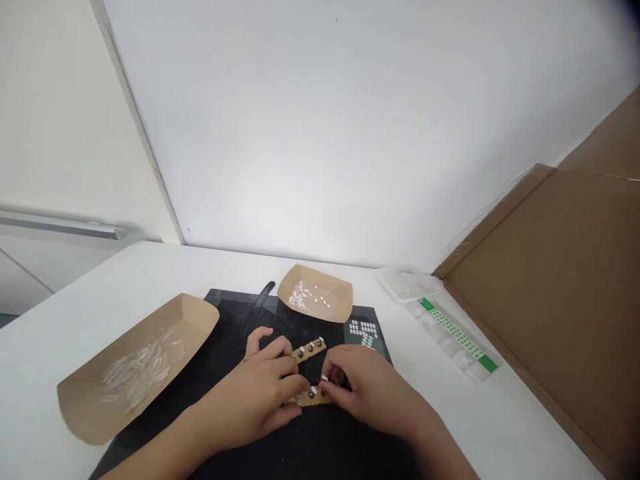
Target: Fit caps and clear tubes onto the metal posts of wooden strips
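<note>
My left hand point(260, 390) grips the left end of a short tan strip point(310, 401), its fingers over the top and thumb at the near edge. Dark round studs and a small white oval piece show on that strip. Over its right end, my right hand point(373, 387) pinches another small white oval piece point(325, 378) between thumb and forefinger. Just beyond lies a second tan strip point(312, 349), with dark studs and white pieces along it, partly hidden by my left fingers. Both strips rest on a black mat point(285, 447).
At left, a cardboard tray point(195, 310) holds clear plastic pieces point(140, 367). A smaller tray point(343, 293) behind holds white ovals. Black tweezers point(257, 310) and a sheet of white ovals point(364, 328) lie on the mat. Right are a clear container point(407, 283) and a green-and-white strip point(457, 333).
</note>
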A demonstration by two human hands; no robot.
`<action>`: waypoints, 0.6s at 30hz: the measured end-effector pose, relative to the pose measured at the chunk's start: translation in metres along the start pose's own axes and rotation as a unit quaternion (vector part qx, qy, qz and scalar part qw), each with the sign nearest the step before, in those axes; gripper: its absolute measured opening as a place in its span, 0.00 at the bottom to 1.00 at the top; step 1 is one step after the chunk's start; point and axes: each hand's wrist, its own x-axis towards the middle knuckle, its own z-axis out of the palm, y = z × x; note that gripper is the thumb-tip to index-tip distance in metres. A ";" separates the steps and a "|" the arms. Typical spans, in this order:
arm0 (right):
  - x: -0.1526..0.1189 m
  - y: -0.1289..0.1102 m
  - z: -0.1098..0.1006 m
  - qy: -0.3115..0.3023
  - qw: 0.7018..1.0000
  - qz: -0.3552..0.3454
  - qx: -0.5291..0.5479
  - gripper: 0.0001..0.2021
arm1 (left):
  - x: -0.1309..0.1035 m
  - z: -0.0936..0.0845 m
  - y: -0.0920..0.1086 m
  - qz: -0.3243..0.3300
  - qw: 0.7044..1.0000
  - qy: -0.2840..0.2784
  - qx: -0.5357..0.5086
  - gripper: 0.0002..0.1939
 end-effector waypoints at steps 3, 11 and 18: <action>0.001 0.001 -0.002 0.010 1.000 -0.003 -0.001 0.04 | -0.001 0.001 -0.001 -0.001 1.000 -0.003 -0.002 0.08; 0.000 0.003 -0.006 0.022 0.999 -0.013 0.027 0.05 | 0.000 -0.001 0.001 -0.005 1.000 -0.010 -0.006 0.08; -0.001 0.003 -0.006 -0.005 0.999 -0.003 0.043 0.05 | 0.001 -0.001 0.003 -0.010 1.000 -0.021 -0.003 0.06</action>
